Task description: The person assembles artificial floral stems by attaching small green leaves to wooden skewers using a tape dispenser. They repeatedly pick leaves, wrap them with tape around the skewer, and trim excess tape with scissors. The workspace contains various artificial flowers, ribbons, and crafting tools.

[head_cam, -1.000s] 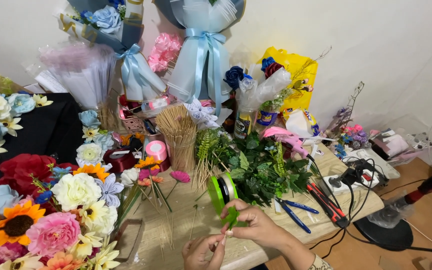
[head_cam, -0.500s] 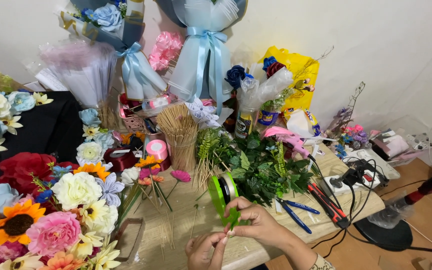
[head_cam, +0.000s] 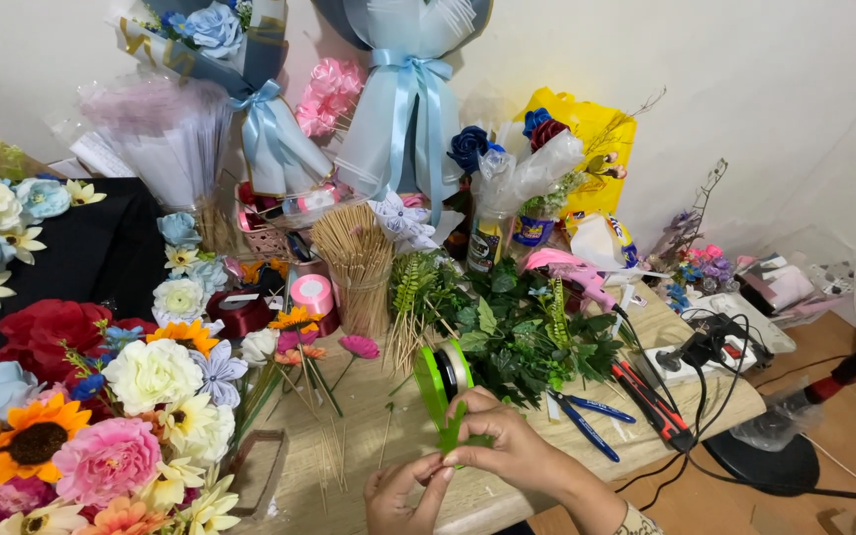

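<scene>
My right hand (head_cam: 507, 446) grips a roll of bright green floral tape (head_cam: 441, 374) that stands on edge above the wooden table (head_cam: 369, 436). A green strip hangs from the roll down to my fingers. My left hand (head_cam: 403, 493) sits just below and left, pinching the lower end of that strip (head_cam: 451, 434) with thumb and forefinger. Both hands are close together near the table's front edge.
Artificial flowers (head_cam: 101, 416) crowd the left side. A bundle of wooden skewers (head_cam: 354, 263) and green leaf sprigs (head_cam: 517, 327) stand behind the hands. Red cutters (head_cam: 651, 396), blue pliers (head_cam: 587, 421), a power strip (head_cam: 710, 347) with cables and wrapped bouquets (head_cam: 408, 109) lie beyond.
My hands and the tape roll have dropped slightly and come closer together. The green strip is now shorter between roll and fingers.
</scene>
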